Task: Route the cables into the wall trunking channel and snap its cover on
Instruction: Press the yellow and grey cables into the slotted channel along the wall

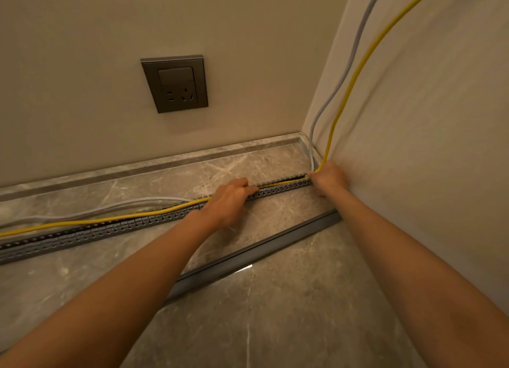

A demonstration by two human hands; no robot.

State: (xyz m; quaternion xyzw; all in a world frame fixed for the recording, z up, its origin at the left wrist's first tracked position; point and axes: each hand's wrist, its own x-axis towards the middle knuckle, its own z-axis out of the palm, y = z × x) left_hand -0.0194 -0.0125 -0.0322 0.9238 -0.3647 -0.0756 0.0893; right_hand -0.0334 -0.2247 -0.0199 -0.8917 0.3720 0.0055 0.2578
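A grey slotted trunking channel lies on the marble floor, running from the left edge to the room corner. A yellow cable and a grey cable hang down the right wall into the corner. The yellow cable runs along the channel's top and trails off to the left. My right hand pinches it at the channel's corner end. My left hand grips it over the channel's middle. The grey cable lies loose on the floor behind the channel. The grey cover strip lies on the floor nearer to me, apart from the channel.
A dark wall socket with a switch sits on the back wall above the floor. A marble skirting runs along that wall. The right wall stands close beside my right arm.
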